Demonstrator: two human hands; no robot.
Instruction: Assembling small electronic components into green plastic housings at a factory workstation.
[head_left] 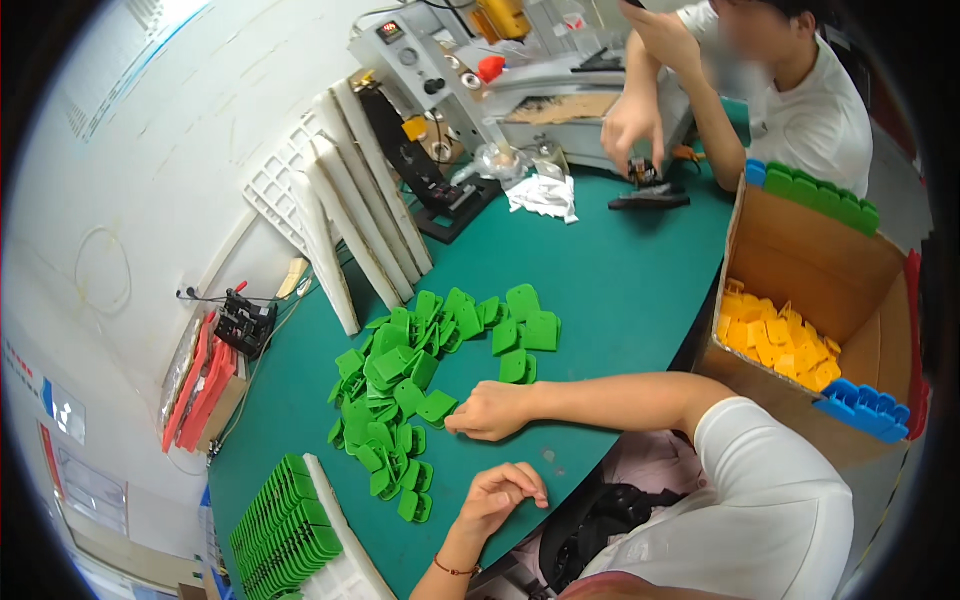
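Note:
A heap of green plastic clips (385, 400) lies on the green table mat (640, 290), with a few apart at its right side. My right hand (493, 410) is closed at the right edge of the heap, its fingertips on the edge of a green clip (437, 407). Closer to me, my left hand (500, 492) hovers or rests by the table's near edge. Its fingers are loosely bent and apart, and nothing shows in them. A bracelet circles the left wrist.
Rows of green clips (285, 530) stand beside a white tray (345, 575) at the near left. White racks (375, 200) lean upright behind the heap. At right, a cardboard box (890, 280) holds yellow clips (775, 340). Across the table, a co-worker (820, 110) handles a small black device.

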